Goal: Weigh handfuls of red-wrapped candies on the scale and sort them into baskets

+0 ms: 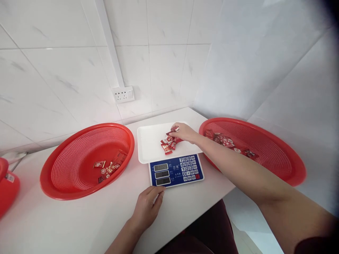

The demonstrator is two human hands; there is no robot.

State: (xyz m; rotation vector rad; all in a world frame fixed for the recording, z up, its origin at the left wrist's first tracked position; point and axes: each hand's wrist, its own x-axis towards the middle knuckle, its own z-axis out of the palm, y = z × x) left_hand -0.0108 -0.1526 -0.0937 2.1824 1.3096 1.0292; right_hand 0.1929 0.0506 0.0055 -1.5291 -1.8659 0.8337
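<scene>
My right hand point(185, 133) is over the white tray point(148, 141) of a digital scale, its fingers closed on a small red wrapped snack packet point(172, 133). Under and beside those fingers lies a little pile of similar red packets point(166, 149). The blue panel of the scale point(176, 171) faces me, with number keys at the right and three small displays at the left, their digits hard to read. My left hand point(148, 203) rests at the panel's front left edge, holding nothing, thumb apart from the loosely bent fingers.
Left of the scale stands a red mesh basket point(63, 151) with several packets inside. Another red basket point(280, 151), also holding packets, is at the right, partly behind my forearm. A third red container point(7, 190) shows at the left edge. Tiled walls and a socket point(123, 94) stand behind.
</scene>
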